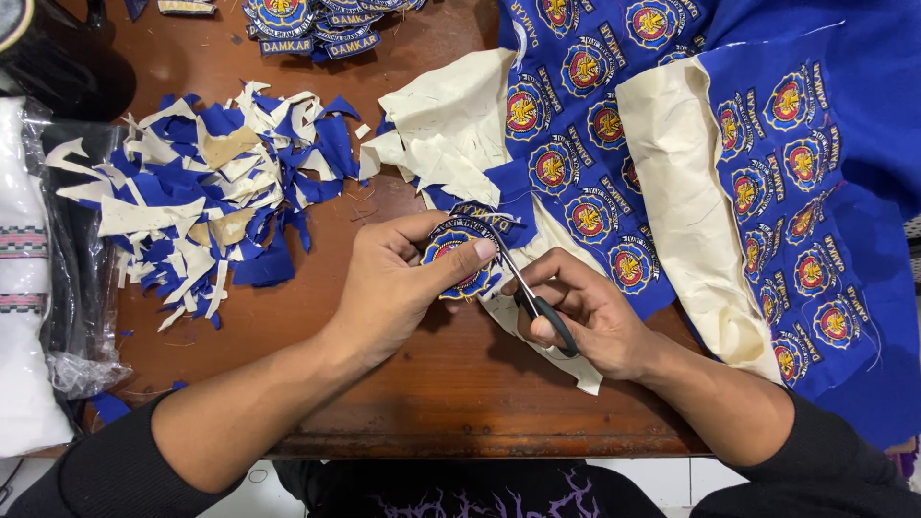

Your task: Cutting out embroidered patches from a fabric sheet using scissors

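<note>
Head view: left hand pinches a round embroidered patch, thumb pressed on its face, fingers closed behind it, just above the bench near the middle. Right hand is clamped on small black-handled scissors, fingers thru the loops; blades point up-left w/ tips at the patch's right edge. Whether the blades are parted, can't tell. The patch touches a big blue cloth sheet covered w/ rows of the same emblems, cream backing folded over in places, spread across the right half of the bench. Left of the hands, well apart, a heap of blue and cream offcuts. Top edge: a pile of finished patches. Far left: clear plastic bag beside white fabric.
</note>
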